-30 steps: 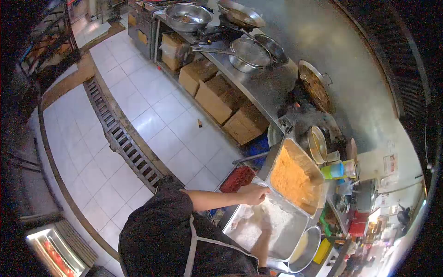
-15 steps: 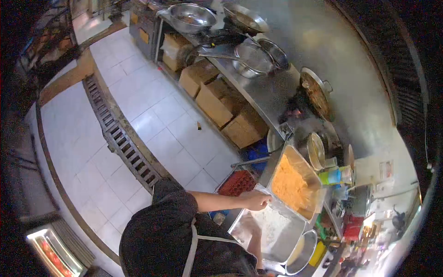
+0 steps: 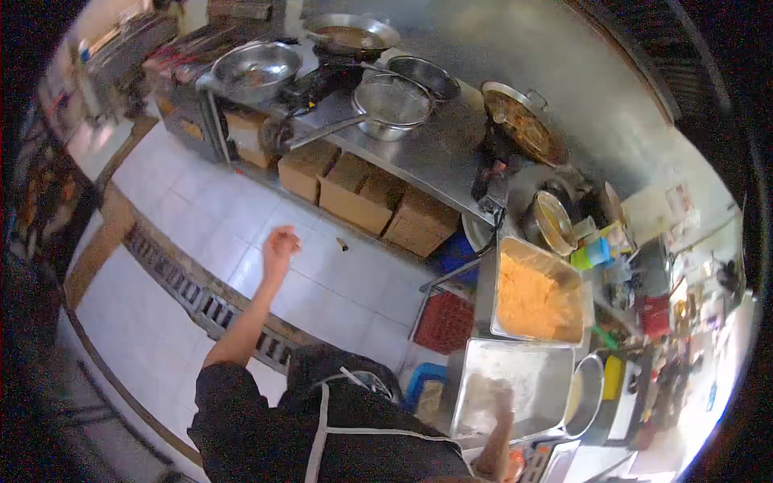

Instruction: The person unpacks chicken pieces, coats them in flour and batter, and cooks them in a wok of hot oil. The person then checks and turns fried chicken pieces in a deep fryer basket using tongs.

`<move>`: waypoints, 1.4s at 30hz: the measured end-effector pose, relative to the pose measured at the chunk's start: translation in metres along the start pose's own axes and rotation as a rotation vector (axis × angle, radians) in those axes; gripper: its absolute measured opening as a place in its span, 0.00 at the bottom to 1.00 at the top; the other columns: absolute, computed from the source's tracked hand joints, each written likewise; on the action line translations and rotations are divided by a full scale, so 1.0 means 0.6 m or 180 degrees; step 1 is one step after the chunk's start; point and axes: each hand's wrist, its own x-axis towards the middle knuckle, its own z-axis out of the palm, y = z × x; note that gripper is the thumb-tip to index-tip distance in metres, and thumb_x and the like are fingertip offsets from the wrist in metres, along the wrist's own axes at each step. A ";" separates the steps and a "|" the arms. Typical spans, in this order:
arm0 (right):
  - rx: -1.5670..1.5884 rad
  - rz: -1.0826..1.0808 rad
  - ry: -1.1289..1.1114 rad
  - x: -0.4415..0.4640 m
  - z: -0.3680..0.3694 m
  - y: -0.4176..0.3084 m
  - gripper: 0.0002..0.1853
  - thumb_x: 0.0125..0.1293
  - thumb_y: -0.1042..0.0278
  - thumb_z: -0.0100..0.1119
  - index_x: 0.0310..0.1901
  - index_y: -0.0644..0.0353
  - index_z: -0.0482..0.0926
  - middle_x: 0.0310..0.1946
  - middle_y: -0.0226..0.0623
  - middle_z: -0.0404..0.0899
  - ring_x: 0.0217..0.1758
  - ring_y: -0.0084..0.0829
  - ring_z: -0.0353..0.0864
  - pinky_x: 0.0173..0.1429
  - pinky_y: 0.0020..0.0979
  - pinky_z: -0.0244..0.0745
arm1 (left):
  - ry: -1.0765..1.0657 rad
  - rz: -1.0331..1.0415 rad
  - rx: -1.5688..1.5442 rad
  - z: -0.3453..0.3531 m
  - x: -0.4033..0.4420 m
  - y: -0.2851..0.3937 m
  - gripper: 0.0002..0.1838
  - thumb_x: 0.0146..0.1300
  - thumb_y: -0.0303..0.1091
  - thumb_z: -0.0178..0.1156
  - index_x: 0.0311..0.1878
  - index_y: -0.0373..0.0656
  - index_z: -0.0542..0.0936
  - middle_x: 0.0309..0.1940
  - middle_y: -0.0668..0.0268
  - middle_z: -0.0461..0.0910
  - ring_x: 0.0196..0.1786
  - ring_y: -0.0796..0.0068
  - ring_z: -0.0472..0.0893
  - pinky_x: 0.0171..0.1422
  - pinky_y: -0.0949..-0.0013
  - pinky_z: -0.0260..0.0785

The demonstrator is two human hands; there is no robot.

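My left hand (image 3: 280, 245) is raised over the tiled floor, well apart from the trays. Its fingers are loosely bent and slightly apart, with nothing seen in them. At the lower right, my right hand (image 3: 501, 398) is over or in a metal tray (image 3: 465, 402) of white powder (image 3: 531, 374) that looks like flour. Blur and powder hide its fingers. Behind that tray stands a second deep metal tray (image 3: 586, 282) filled with orange, crumb-like food (image 3: 535, 298).
Farther back is a steel counter (image 3: 322, 133) with a strainer (image 3: 394, 101), a steel bowl (image 3: 258, 71) and pans. A large wok (image 3: 523, 121) sits by the wall. Cardboard boxes (image 3: 354, 201) line the shelf below. A red crate (image 3: 444, 322) and a floor drain (image 3: 197, 290) are nearby.
My left hand has left the flour tray and swung left over the floor. My right hand stays at the flour tray. The view has turned and shifted.
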 end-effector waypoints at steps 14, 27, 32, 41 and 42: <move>0.2045 0.2437 0.3179 0.048 0.051 -0.029 0.23 0.56 0.50 0.53 0.42 0.65 0.74 0.30 0.38 0.74 0.31 0.29 0.71 0.38 0.30 0.68 | -0.0881 -0.0342 0.1087 0.325 0.691 0.123 0.13 0.53 0.34 0.60 0.42 0.40 0.77 0.28 0.66 0.78 0.30 0.78 0.76 0.32 0.76 0.67; 0.1612 0.2963 0.3616 0.106 0.013 -0.164 0.23 0.57 0.50 0.52 0.44 0.64 0.73 0.33 0.39 0.73 0.34 0.28 0.71 0.40 0.30 0.67 | 0.0198 -0.1198 0.0245 0.375 1.091 -0.204 0.14 0.52 0.32 0.59 0.42 0.40 0.73 0.31 0.63 0.73 0.30 0.70 0.74 0.28 0.70 0.69; 0.1556 0.3330 0.3958 0.092 0.061 -0.293 0.23 0.58 0.50 0.52 0.44 0.64 0.73 0.34 0.39 0.73 0.35 0.28 0.70 0.41 0.31 0.67 | 0.0550 -0.1092 -0.0954 0.460 1.075 -0.175 0.12 0.55 0.26 0.55 0.43 0.41 0.71 0.34 0.58 0.73 0.32 0.68 0.76 0.33 0.70 0.73; 0.1444 0.3589 0.4026 0.132 0.095 -0.360 0.23 0.58 0.51 0.51 0.46 0.63 0.73 0.37 0.39 0.72 0.37 0.28 0.70 0.43 0.31 0.67 | -0.0347 -0.0887 -0.1137 0.578 0.971 -0.179 0.25 0.49 0.27 0.61 0.53 0.45 0.67 0.39 0.66 0.73 0.39 0.68 0.74 0.44 0.69 0.71; 0.1428 0.3568 0.4016 0.131 0.093 -0.353 0.23 0.58 0.51 0.51 0.46 0.63 0.72 0.37 0.39 0.72 0.37 0.27 0.70 0.43 0.31 0.67 | -0.0543 -0.0887 -0.0911 0.575 0.948 -0.191 0.27 0.50 0.26 0.61 0.55 0.45 0.65 0.42 0.65 0.72 0.39 0.68 0.74 0.46 0.69 0.70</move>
